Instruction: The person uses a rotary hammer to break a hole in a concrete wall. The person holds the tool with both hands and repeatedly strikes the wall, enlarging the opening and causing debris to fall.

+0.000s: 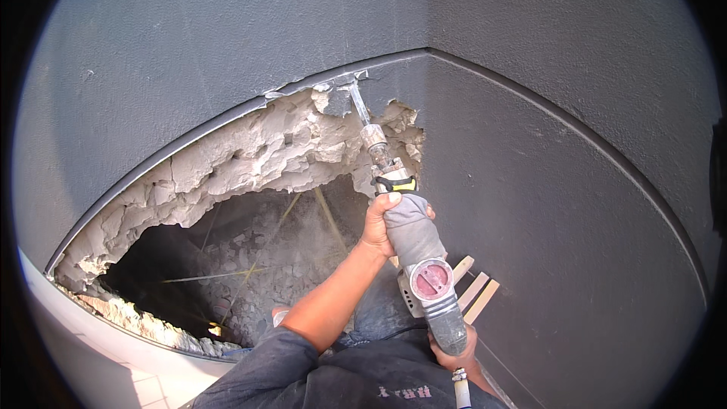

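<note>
A dusty grey demolition hammer point(414, 235) slants up and away from my body. My left hand point(381, 221) wraps round its cloth-covered barrel, just behind a black and yellow collar. At the rear, my right hand point(458, 350) closes round the handle, partly hidden by the grey housing; a cable point(460, 388) hangs beside it. The flat chisel point(359, 102) reaches the chipped upper edge of a dark grey wall, just under a moulding strip point(295, 85). Left of the chisel, broken pale masonry point(250, 148) lies bare around a large ragged hole.
Through the hole show rubble point(265, 242) and crossing yellowish strips point(326, 212). Several wooden slats point(478, 295) stick out right of the hammer. An unbroken dark wall point(560, 235) meets the broken one at a corner. Pale tiles point(148, 390) lie at lower left.
</note>
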`<state>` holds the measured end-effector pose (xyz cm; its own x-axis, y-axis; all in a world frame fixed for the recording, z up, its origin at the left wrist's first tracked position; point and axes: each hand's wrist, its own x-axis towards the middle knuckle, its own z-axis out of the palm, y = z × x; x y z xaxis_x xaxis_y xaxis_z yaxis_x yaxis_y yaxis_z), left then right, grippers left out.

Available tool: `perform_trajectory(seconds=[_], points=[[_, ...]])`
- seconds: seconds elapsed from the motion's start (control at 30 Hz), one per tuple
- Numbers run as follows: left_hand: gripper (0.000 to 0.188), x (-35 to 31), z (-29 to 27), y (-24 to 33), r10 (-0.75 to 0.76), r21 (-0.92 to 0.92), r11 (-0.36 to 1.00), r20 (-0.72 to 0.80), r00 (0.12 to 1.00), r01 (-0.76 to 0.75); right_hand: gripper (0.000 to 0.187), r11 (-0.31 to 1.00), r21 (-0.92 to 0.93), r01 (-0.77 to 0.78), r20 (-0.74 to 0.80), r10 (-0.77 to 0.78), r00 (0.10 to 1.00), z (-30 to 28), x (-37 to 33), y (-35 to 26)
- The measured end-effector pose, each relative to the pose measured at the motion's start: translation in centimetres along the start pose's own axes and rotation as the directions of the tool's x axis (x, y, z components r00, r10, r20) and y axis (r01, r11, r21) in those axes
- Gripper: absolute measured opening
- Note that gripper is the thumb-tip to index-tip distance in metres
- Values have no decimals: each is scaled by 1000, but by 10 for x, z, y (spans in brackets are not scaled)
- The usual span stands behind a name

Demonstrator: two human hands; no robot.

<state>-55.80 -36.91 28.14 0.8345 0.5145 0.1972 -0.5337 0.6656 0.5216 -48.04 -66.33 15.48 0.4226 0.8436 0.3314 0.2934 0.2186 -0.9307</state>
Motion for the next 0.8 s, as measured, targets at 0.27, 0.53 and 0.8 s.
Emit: perform_trajectory(seconds=[0.27,0.53,0.8], points=[[47,4,22,-47,-162,-22,987,-234,959,161,10,933,317,-168,-183,234,955,-12,-28,-41],[51,59,-10,-34,-243,-140,965,-141,960,223,11,972,212,-96,-241,148,959,-7,25,-30],[52,105,-17,-1,-191,-72,981,-182,965,181,7,972,207,-109,-258,162,953,0,77,-35]])
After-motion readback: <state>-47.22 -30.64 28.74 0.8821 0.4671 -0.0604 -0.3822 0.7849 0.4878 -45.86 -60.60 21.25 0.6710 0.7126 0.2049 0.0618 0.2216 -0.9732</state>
